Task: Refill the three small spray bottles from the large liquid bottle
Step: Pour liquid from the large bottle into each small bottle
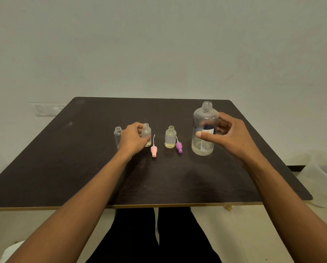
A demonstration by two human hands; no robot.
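Note:
Three small clear spray bottles stand uncapped in a row on the dark table [83, 168]. The left one [117, 135] is partly hidden behind my left hand [132, 139], which grips the middle small bottle [146, 132] between thumb and fingers. The right small bottle [170, 138] holds some yellowish liquid. A pink spray cap [153, 150] and a purple spray cap [179, 147] lie beside the bottles, tubes pointing away. The large bottle [206, 118] stands open, with a little liquid at its bottom. My right hand [233, 137] wraps around it, thumb on the label.
The table's near edge [159, 205] runs above my legs in black trousers. A wall socket [45, 109] sits behind the table's far left corner. A translucent plastic container [326, 177] stands on the floor at the right.

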